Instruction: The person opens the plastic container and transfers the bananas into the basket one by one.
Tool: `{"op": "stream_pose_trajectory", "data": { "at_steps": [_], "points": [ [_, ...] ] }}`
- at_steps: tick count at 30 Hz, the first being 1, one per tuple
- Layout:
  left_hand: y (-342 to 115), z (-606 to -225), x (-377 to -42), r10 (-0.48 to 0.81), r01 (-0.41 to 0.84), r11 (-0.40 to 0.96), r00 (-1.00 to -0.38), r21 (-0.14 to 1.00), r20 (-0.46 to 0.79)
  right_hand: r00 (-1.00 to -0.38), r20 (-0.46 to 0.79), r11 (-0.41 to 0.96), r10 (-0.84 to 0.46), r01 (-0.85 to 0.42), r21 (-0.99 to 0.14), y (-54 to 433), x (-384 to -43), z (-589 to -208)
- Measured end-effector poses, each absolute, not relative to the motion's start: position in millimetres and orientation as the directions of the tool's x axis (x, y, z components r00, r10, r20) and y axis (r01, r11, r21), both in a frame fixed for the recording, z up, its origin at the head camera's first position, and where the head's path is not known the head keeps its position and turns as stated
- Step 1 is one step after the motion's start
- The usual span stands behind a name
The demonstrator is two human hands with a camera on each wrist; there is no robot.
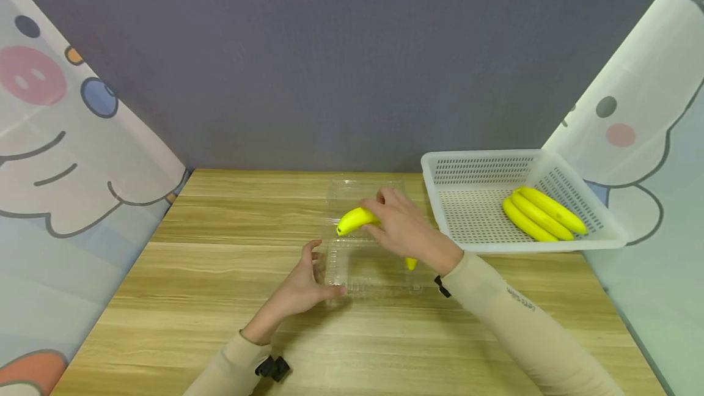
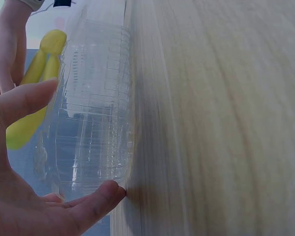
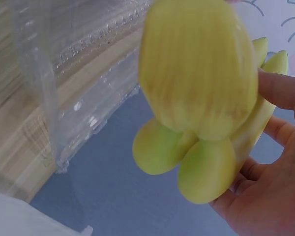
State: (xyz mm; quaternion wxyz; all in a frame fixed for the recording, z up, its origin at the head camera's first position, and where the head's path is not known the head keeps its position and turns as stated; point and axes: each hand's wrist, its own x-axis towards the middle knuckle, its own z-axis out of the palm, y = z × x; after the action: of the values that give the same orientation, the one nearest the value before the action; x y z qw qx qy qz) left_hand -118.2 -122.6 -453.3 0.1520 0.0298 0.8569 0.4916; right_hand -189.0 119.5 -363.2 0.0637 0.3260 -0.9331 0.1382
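My right hand [image 1: 400, 225] grips a bunch of yellow bananas [image 1: 354, 220] above an open clear plastic container [image 1: 379, 291]. One end of the bunch points left past my fingers, and another tip shows under the wrist. In the right wrist view, several joined bananas [image 3: 199, 64] fill the middle, with fingers curled at their side. My left hand [image 1: 299, 286] rests against the container's left near corner, thumb along the near edge and fingers spread on the left side. From the left wrist, the container [image 2: 96, 93] stands on the table, its clear wall beside thumb and fingertips.
To the right stands a white perforated plastic basket [image 1: 430, 179], holding another bunch of bananas [image 1: 541, 216] at its right side. A grey wall panel [image 1: 308, 78] closes off the back of the wooden table [image 1: 220, 261]. Cartoon-printed curtains [image 1: 71, 157] flank both sides.
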Motion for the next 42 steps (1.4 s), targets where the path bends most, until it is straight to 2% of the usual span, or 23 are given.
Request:
{"op": "stream_pose_trajectory", "data": {
  "at_steps": [6,15,23,32,42],
  "points": [
    [-122.6,-452.2,-117.9,0.196,-0.100,0.520,-0.953,0.848,-0.232,-0.796,0.227,0.771,-0.561,-0.602,-0.207,128.9,-191.7,-356.2],
    [-122.1,-452.0,-117.3,0.186,-0.105,0.512,-0.955,0.852,-0.230,-0.790,0.273,0.776,-0.548,-0.603,-0.187,143.8,-196.0,-348.1],
    [-122.6,-451.9,-117.8,0.179,-0.107,0.524,-0.956,0.845,-0.232,-0.800,0.249,0.793,-0.545,-0.589,-0.157,157.2,-200.6,-338.7],
    [-124.1,-452.7,-118.8,0.193,-0.094,0.515,-0.955,0.852,-0.223,-0.778,0.279,0.793,-0.563,-0.604,-0.083,169.4,-208.5,-331.1],
    [-124.0,-452.6,-118.7,0.204,-0.092,0.506,-0.953,0.858,-0.223,-0.791,0.260,0.807,-0.554,-0.587,-0.067,181.2,-216.3,-328.6]
  ]
}}
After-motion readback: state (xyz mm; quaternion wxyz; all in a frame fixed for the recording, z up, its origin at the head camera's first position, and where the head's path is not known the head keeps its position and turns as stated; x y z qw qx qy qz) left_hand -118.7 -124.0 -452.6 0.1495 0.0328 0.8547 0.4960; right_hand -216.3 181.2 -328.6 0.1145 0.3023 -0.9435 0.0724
